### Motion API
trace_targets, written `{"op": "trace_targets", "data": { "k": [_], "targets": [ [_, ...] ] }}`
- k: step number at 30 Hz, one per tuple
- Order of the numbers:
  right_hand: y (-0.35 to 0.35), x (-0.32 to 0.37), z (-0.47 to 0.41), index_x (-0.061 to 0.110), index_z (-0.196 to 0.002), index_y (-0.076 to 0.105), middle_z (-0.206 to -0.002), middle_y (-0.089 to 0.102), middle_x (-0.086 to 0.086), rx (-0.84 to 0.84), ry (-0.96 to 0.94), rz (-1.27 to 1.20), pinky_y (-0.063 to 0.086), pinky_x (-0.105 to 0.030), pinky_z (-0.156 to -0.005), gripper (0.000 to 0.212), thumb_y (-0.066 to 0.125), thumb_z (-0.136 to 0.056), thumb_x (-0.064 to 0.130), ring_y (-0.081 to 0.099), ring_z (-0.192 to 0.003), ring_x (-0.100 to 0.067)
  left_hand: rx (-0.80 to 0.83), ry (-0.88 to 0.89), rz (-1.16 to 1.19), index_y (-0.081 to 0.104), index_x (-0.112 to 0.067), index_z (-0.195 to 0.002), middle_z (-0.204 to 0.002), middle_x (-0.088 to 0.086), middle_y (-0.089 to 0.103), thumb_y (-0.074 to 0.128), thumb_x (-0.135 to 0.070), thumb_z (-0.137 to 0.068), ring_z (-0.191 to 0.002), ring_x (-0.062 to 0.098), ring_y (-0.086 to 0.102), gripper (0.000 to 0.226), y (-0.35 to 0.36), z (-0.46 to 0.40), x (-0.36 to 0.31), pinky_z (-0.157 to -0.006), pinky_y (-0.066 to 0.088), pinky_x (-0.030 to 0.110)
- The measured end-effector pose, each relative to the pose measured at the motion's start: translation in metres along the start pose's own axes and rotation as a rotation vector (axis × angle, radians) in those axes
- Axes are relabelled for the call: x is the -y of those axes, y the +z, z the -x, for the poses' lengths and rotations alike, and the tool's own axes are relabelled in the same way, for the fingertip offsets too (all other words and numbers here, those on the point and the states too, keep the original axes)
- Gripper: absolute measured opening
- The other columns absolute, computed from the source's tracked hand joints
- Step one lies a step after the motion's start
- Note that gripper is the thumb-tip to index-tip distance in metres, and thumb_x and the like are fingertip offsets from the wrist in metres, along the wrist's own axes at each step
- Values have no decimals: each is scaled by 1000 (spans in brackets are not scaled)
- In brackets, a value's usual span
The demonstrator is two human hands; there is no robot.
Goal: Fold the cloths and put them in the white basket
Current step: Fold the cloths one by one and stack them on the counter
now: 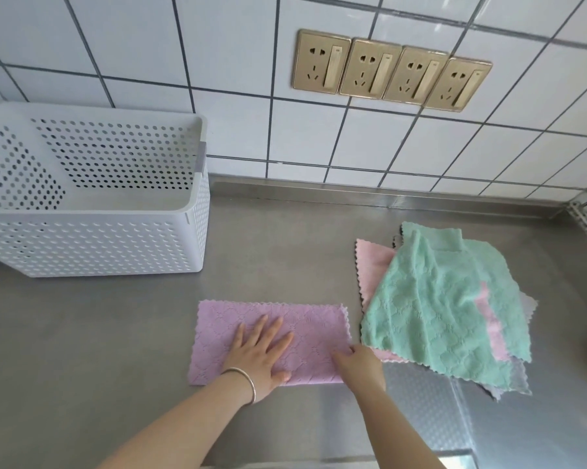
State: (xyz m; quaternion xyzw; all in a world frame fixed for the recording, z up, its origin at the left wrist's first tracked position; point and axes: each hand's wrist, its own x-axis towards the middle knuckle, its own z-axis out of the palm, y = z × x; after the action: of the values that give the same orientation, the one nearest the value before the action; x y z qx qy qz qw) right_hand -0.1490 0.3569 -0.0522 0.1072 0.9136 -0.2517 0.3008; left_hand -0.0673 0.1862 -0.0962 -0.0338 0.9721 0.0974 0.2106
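Observation:
A lilac cloth [305,328], folded into a long rectangle, lies flat on the steel counter in front of me. My left hand [260,355] presses flat on its left half with straight, spread fingers. My right hand [361,365] pinches the cloth's near right corner. To the right lies a loose pile of cloths: a green cloth [434,309] on top, a pink cloth [375,262] under it and a grey one at the bottom. The white perforated basket [92,245] stands at the back left with nothing inside.
The steel counter [82,333] meets a white tiled wall at the back, where a row of gold sockets [392,71] is mounted. A patterned steel panel [424,414] sits at the near right, close to the counter's front edge.

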Motion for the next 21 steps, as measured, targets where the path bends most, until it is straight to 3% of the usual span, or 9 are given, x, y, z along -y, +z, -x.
{"op": "trace_targets", "data": {
  "k": [2, 4, 6, 8, 10, 13, 15, 17, 21],
  "targets": [
    [2, 4, 8, 15, -99, 56, -87, 58, -3, -138, -112, -40, 42, -29, -67, 18, 52, -82, 20, 53, -79, -23, 33, -34, 120, 12, -33, -146, -157, -8, -5, 32, -53, -89, -145, 20, -13, 64, -19, -3, -6, -118, -2, 49],
    [7, 16, 21, 10, -100, 59, -83, 61, -6, -285, -280, -52, 41, -29, -62, 18, 53, -85, 16, 53, -72, -23, -99, -114, 465, 44, -31, -133, -146, -6, 38, 36, -52, -85, -140, 19, 27, 54, -47, -3, -16, -114, 24, 37],
    [16, 32, 35, 11, -99, 62, -86, 65, -8, -331, -431, -32, 41, -30, -60, 16, 56, -85, 18, 57, -70, -26, -12, -279, 1029, 64, -30, -97, -109, -9, 62, 48, -51, -85, -111, 15, 54, 28, -74, -4, -20, -92, 39, 24],
    [31, 47, 48, 15, -92, 64, -84, 65, -5, -353, -566, 1, 43, -32, -56, 16, 60, -77, 16, 61, -72, -29, 192, -378, 1534, 55, -24, -61, -69, -8, 61, 64, -54, -73, -79, 18, 56, 34, -90, -3, -20, -76, 41, 26],
    [49, 58, 58, 18, -78, 61, -73, 60, 0, -373, -734, 46, 42, -28, -48, 17, 59, -61, 15, 57, -66, -23, 78, -422, 1433, 55, -16, -54, -53, -1, 58, 65, -46, -72, -65, 22, 54, 36, -93, -4, -10, -67, 43, 28],
    [72, 63, 66, 21, -81, 52, -82, 57, 3, -390, -992, 71, 38, -22, -58, 21, 52, -60, 18, 45, -74, -16, -77, -547, 1156, 64, -7, -72, -78, 17, 66, 48, -22, -90, -75, 28, 61, 28, -89, 3, 15, -66, 43, 29],
    [83, 58, 66, 21, -100, 54, -104, 58, 2, -367, -1024, 140, 38, -21, -74, 46, 58, -54, 20, 45, -89, -16, -137, -580, 1101, 65, -2, -95, -100, 22, 66, 43, -22, -94, -94, 32, 62, 30, -80, 7, 31, -78, 44, 32],
    [93, 51, 65, 20, -118, 50, -120, 59, 0, -330, -1006, 287, 44, -21, -85, 77, 65, -43, 23, 45, -105, -15, -201, -622, 1104, 62, -7, -104, -108, 20, 65, 44, -23, -93, -94, 30, 59, 27, -71, 18, 47, -80, 42, 32],
    [111, 39, 58, 19, -129, 44, -134, 55, 0, -244, -947, 489, 53, -29, -85, 96, 70, -37, 28, 37, -124, -16, -259, -739, 1004, 61, -7, -109, -112, 20, 64, 49, -29, -91, -102, 35, 58, 31, -46, 32, 67, -82, 43, 32]
  ]
}}
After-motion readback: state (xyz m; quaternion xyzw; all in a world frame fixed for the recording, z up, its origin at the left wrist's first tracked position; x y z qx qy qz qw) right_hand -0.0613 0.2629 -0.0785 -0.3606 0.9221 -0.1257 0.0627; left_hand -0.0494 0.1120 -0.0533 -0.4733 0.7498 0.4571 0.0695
